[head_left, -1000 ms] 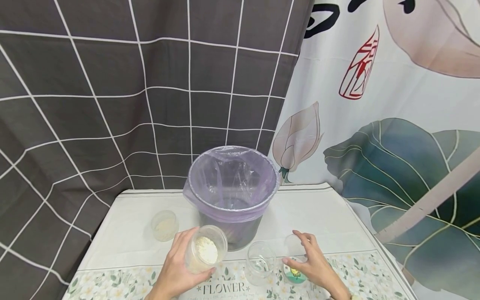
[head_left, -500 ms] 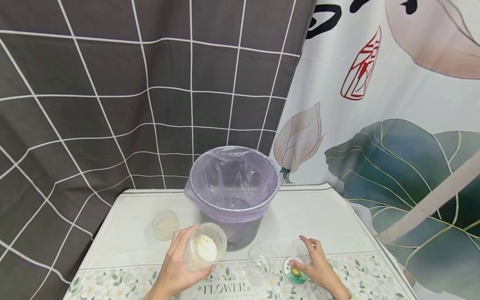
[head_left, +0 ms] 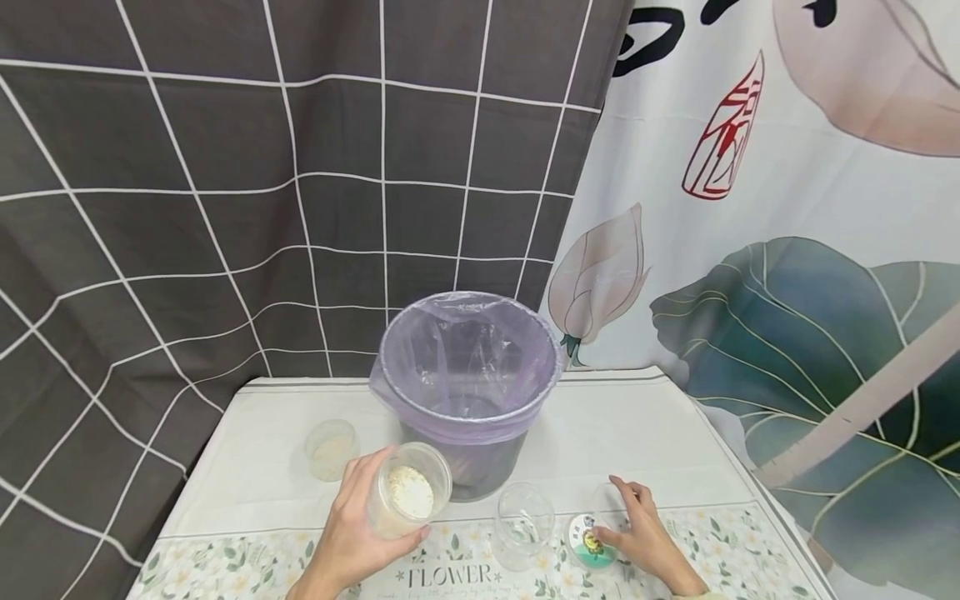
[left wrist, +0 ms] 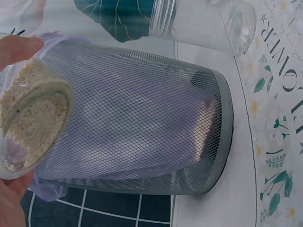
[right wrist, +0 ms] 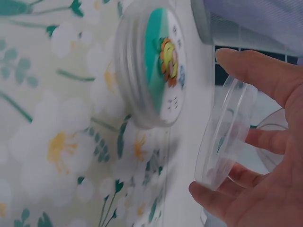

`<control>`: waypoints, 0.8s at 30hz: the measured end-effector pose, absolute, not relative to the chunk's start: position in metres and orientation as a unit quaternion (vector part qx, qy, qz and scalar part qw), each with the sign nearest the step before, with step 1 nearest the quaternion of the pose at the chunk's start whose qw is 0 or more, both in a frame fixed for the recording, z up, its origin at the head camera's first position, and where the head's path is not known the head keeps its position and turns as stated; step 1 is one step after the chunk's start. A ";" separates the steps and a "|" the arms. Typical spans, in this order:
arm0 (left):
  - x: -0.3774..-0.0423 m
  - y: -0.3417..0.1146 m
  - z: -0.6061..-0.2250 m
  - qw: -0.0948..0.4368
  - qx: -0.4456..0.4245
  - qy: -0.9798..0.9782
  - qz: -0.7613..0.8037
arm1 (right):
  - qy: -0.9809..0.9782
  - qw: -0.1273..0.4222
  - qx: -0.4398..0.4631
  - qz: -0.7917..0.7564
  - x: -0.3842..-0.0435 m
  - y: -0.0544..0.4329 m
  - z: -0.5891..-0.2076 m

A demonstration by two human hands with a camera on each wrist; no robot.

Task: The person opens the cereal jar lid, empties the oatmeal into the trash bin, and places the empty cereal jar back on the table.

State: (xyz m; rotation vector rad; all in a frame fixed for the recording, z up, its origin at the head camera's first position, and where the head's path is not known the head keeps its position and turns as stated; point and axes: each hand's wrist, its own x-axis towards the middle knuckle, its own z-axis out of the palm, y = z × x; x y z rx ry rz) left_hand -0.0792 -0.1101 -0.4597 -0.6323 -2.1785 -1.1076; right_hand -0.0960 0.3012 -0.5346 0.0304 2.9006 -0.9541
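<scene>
My left hand (head_left: 348, 537) grips a clear plastic tub (head_left: 390, 518), tilted, with its mouth facing up and toward the right. Whitish crumbs (left wrist: 38, 118) fill part of it, pressed against the wall in the left wrist view. My right hand (head_left: 647, 537) holds a clear round lid (right wrist: 227, 132) by its edge between thumb and fingers, just off the cloth. Below that hand lies a round screw cap (head_left: 591, 542) with a yellow cartoon figure on green and white. Left of the cap stands a clear jar (head_left: 522, 529) with no lid on it.
A mesh bin (head_left: 480, 462) lined with a purple bag (head_left: 468, 367) stands behind the hands. Another clear tub (head_left: 331, 450) with pale contents sits at the left. White cloth with a flowered front band covers the table (head_left: 600, 417). Curtains hang behind.
My right hand has moved a little to the right with the clear lid, uncovering more of the cartoon cap. The left hand and its tub have barely shifted.
</scene>
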 end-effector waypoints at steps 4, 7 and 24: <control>-0.079 -0.111 -0.460 0.310 -0.240 -0.819 -0.419 | 0.952 0.055 0.019 -0.301 -0.097 0.307 -0.541; -0.079 -0.112 -0.460 0.313 -0.239 -0.819 -0.417 | 0.953 0.069 0.029 -0.295 -0.099 0.311 -0.546; -0.080 -0.120 -0.451 0.306 -0.227 -0.827 -0.414 | 0.953 0.121 0.052 -0.271 -0.105 0.337 -0.548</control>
